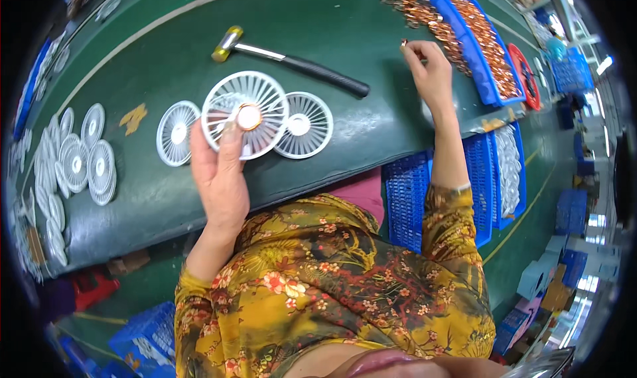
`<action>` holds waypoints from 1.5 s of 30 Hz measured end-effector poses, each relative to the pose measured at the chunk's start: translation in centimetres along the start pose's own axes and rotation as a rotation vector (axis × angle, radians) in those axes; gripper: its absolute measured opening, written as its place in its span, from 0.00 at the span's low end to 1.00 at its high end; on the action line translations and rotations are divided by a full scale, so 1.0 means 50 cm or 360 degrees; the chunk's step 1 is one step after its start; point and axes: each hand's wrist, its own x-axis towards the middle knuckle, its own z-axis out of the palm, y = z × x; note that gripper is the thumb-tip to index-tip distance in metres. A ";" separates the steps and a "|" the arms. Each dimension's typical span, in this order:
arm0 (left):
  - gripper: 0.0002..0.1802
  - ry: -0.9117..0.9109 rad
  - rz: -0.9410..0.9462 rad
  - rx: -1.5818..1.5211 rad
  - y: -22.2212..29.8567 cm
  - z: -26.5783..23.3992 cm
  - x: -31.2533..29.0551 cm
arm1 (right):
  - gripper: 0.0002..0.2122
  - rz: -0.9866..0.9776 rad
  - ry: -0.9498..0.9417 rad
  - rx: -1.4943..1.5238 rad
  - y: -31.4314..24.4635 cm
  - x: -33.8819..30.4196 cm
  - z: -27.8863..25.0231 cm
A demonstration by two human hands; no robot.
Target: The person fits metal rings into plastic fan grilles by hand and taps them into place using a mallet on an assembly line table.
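Note:
My left hand point(222, 192) grips a white round spoked grille point(267, 99) by its near edge, thumb on top beside a shiny copper-rimmed disc at the hub. Two more spoked grilles lie on the green table under and beside it, one at the left point(178, 134) and one at the right point(306, 124). Over the table's right part, my right hand point(432, 73) pinches a small copper-coloured piece point(404, 43) between thumb and fingertips. A mallet point(298, 66) with yellow faces and a black grip lies beyond the grilles.
Loose copper-coloured pieces point(424, 18) spill beside a blue tray point(471, 66) full of them. Many white grilles point(74, 162) are heaped at the left. Yellowish scraps point(134, 118) lie nearby. Blue baskets point(406, 202) stand below the table's near edge, one holding white parts.

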 end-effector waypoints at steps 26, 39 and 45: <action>0.14 -0.0128 0.0304 0.0309 -0.013 0.004 -0.016 | 0.10 -0.0709 -0.0255 0.0395 -0.372 -0.162 0.095; 0.17 -0.0163 -0.0012 0.0016 -0.011 -0.006 -0.020 | 0.10 -0.0803 -0.0241 0.0412 -0.340 -0.171 0.094; 0.12 -0.0120 0.0055 -0.0048 -0.010 0.010 -0.023 | 0.10 -0.0773 -0.0189 0.0447 -0.348 -0.163 0.072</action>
